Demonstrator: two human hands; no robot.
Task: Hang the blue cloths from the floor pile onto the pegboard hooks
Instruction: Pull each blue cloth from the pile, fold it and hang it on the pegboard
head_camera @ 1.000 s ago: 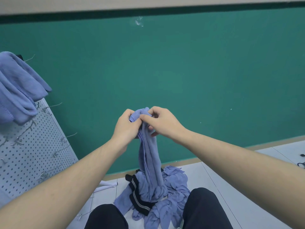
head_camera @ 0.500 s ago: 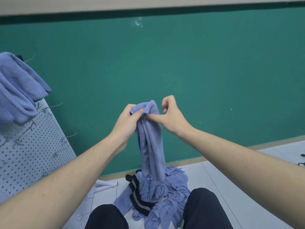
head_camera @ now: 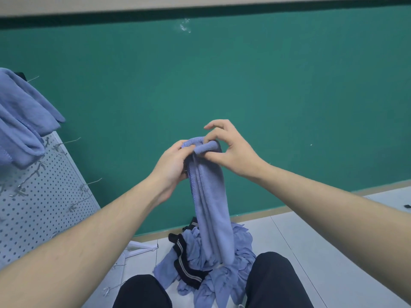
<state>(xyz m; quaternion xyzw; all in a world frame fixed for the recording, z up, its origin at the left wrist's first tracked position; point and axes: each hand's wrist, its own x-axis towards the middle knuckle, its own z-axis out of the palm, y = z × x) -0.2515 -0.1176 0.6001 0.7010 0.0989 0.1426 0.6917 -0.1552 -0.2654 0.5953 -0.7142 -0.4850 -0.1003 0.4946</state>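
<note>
A blue cloth [head_camera: 211,201] hangs bunched lengthwise in front of me, its lower end just above the floor pile [head_camera: 224,276] of blue cloths. My left hand [head_camera: 171,165] grips its top edge from the left. My right hand [head_camera: 231,150] pinches the rolled top edge between thumb and forefinger, with the other fingers lifted. The white pegboard [head_camera: 40,201] leans at the left with several bare wire hooks [head_camera: 91,182]. Blue cloths [head_camera: 20,121] hang from its upper hooks.
A dark striped garment [head_camera: 184,263] lies in the pile. My knees [head_camera: 273,283] flank the pile at the bottom. A green wall [head_camera: 244,85] stands behind. White tiled floor [head_camera: 333,241] spreads to the right, with a small dark object [head_camera: 407,206] at the far right edge.
Both hands have raised the cloth so its lower end has lifted off the pile. My right hand has shifted its pinch along the top edge and its outer fingers have opened.
</note>
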